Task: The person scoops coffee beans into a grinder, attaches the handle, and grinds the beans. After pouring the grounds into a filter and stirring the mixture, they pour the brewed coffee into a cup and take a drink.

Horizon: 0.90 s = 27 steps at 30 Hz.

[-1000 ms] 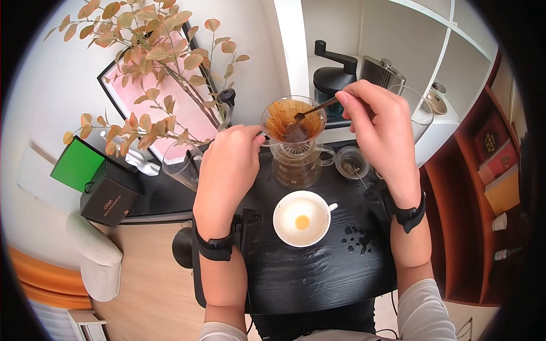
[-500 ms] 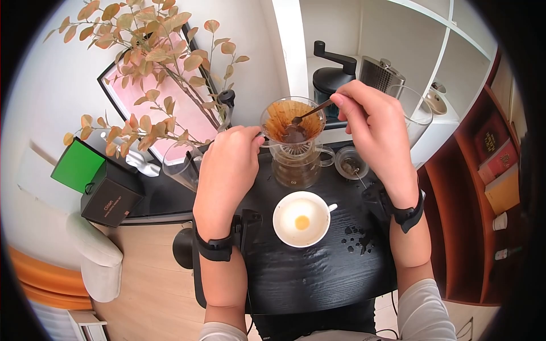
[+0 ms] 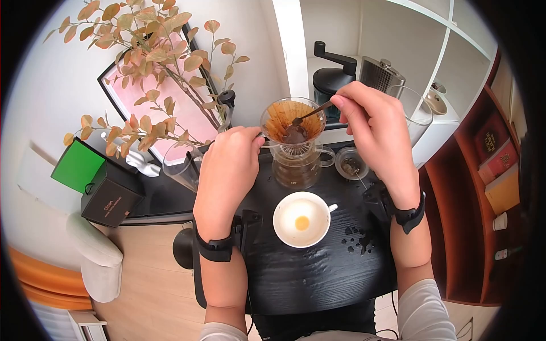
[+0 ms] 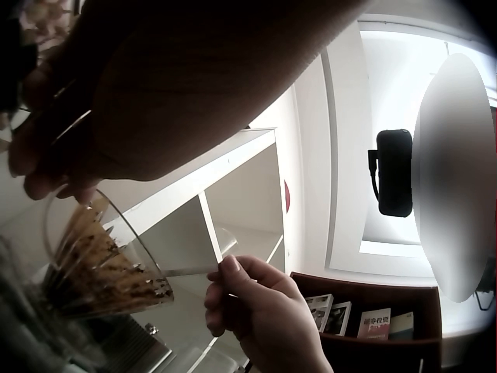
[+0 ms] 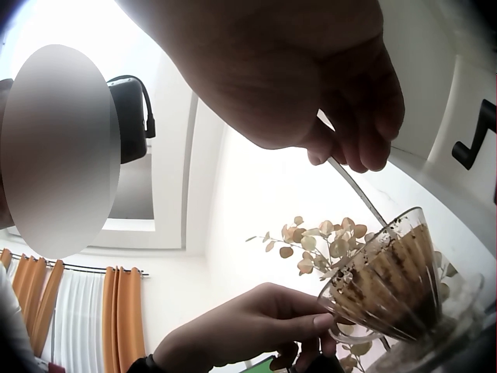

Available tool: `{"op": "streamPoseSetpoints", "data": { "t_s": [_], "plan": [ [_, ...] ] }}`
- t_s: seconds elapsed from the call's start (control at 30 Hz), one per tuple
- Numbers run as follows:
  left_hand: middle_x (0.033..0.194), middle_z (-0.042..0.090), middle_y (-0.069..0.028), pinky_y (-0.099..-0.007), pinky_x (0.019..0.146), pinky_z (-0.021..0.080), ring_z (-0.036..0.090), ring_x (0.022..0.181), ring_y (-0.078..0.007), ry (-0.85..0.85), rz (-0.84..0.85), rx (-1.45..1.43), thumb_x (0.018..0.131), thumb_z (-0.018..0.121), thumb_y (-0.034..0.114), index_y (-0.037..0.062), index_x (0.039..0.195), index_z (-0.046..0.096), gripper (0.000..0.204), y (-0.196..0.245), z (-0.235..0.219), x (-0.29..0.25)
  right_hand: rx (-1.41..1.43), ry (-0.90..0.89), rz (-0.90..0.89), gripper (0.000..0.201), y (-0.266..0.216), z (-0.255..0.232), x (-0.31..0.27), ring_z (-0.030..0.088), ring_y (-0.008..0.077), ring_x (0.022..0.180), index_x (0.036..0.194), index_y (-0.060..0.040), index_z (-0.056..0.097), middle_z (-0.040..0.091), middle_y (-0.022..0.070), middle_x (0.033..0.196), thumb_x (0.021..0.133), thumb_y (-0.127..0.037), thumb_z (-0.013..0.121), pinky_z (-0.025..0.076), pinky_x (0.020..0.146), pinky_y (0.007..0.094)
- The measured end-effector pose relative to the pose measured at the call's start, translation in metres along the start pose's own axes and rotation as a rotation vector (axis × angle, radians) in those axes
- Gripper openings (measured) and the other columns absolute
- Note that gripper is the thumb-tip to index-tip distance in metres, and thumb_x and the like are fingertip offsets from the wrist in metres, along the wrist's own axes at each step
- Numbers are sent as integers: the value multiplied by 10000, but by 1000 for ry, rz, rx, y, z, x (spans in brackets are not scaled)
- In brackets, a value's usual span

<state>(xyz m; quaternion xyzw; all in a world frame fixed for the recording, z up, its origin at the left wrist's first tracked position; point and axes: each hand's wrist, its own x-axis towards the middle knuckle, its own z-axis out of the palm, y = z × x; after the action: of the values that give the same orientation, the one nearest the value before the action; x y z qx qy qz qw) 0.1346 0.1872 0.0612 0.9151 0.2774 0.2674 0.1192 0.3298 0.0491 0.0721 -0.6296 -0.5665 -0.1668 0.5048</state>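
A glass dripper lined with a coffee-stained filter (image 3: 278, 116) stands on a glass server (image 3: 297, 169) that holds some liquid. My left hand (image 3: 228, 170) pinches the dripper's handle at its left side. Between thumb and fingers my right hand (image 3: 380, 136) holds a thin dark spoon (image 3: 314, 112), its tip inside the filter above dark wet grounds (image 3: 294, 134). In the right wrist view the spoon's handle (image 5: 359, 190) slants down over the dripper's rim. A white cup (image 3: 301, 219) with a little yellowish liquid sits in front of the server.
Right of the server is a small glass container (image 3: 351, 163). A tall glass (image 3: 418, 116) and a black hand grinder (image 3: 334, 79) stand behind my right hand. At the left are a glass vase (image 3: 181, 165) with branches and a dark box (image 3: 112, 193). Droplets (image 3: 358, 241) lie right of the cup.
My right hand has shifted slightly left, and the spoon's tip has moved a little left and down inside the filter. The left hand keeps its grip in the same place.
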Motion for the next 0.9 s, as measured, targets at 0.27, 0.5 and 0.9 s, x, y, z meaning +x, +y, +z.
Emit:
{"op": "streamPoseSetpoints", "data": {
  "t_s": [0.27, 0.5, 0.9],
  "plan": [
    [866, 730, -215, -442, 753, 545, 714, 810, -387, 47, 68, 20, 973, 677, 75, -60, 1113, 749, 207, -4, 2, 1, -42, -50, -11, 159, -3, -4, -1, 623, 414, 714, 891, 2, 640, 618, 197, 744, 979, -118, 697, 469, 635, 478],
    [872, 733, -216, -444, 759, 547, 717, 816, -387, 50, 63, 26, 974, 673, 73, -59, 1107, 752, 203, -3, 2, 0, -20, 45, 32, 182, 1, -3, 0, 617, 415, 704, 866, 5, 620, 615, 197, 728, 984, -115, 690, 464, 630, 476],
    [852, 717, -218, -450, 745, 539, 704, 801, -395, 33, 68, 22, 972, 674, 71, -55, 1101, 747, 194, -4, 2, 1, 16, 18, 105, 162, -2, -6, 0, 623, 415, 711, 879, 4, 633, 634, 190, 736, 973, -112, 696, 472, 632, 481]
  ]
}}
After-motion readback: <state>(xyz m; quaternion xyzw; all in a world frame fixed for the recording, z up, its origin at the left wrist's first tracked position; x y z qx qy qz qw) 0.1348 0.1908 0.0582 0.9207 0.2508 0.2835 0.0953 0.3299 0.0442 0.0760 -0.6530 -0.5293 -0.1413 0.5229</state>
